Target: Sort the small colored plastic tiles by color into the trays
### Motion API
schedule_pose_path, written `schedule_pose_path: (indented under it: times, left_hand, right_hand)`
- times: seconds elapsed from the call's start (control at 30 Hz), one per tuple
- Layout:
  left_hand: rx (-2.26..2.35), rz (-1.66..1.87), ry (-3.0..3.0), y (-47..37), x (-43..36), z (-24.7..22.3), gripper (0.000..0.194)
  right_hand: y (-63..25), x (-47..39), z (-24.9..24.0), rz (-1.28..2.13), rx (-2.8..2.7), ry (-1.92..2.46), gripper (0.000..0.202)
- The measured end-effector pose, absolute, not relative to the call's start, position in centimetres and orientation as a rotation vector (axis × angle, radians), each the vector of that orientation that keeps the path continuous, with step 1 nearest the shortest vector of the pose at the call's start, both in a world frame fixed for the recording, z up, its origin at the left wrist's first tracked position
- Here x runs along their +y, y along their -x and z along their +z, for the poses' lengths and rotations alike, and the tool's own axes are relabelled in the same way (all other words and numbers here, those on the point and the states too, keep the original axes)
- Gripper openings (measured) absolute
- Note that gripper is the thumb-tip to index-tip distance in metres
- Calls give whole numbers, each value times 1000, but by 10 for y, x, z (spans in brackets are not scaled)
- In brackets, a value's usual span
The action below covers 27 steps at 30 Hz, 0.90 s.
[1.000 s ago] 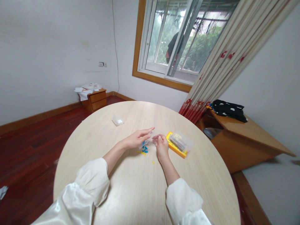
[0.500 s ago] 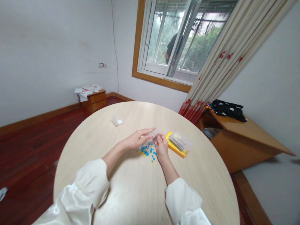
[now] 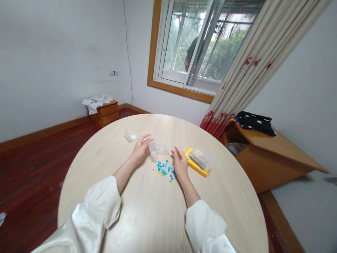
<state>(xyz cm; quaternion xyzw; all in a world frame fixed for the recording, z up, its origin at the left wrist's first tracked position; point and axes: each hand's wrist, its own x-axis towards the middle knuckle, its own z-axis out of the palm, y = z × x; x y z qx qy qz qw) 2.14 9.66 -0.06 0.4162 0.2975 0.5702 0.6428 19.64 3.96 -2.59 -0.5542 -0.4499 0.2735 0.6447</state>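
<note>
My left hand [image 3: 140, 150] holds a small clear plastic container [image 3: 153, 149] by its edge, tilted above the table. To the right, my right hand [image 3: 180, 162] has its fingers loosely apart, and I see nothing in them. Another clear plastic piece [image 3: 163, 151] shows between the hands; its exact shape is hard to make out. Below it lies a loose pile of small blue building bricks [image 3: 163, 172], with a few yellow bricks [image 3: 159, 173] at the pile's lower left. Some bricks lie close to my right hand's fingers.
The pile lies on a round wooden table [image 3: 147, 211]. Right of my right hand stands a yellow tray [image 3: 202, 171] with a clear lidded case [image 3: 201, 158] on it. Farther left is a small clear box [image 3: 130, 136]. A person [image 3: 191, 52] shows through the window.
My hands have parted: the left moved left with the clear container, while the right loosened its fingers and let go of the clear plastic. The brick pile is now more exposed.
</note>
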Motion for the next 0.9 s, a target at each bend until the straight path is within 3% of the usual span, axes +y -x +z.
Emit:
schedule_pose_path:
  times: [0.2, 0.53, 0.73, 0.9]
  left_hand:
    - [520, 1059, -1420, -24, 84, 15, 52]
    - [276, 669, -1815, -19, 76, 40, 43]
    - [503, 1102, -1699, -22, 87, 23, 40]
    - [726, 1385, -1206, -18, 105, -9, 44]
  right_hand:
    - [-198, 44, -37, 485, -1183, 1339, 45]
    - [-205, 46, -37, 568, -1029, 1302, 36]
    - [-196, 48, -37, 650, -927, 1168, 44]
    - [-194, 40, -26, 534, -1003, 1168, 42]
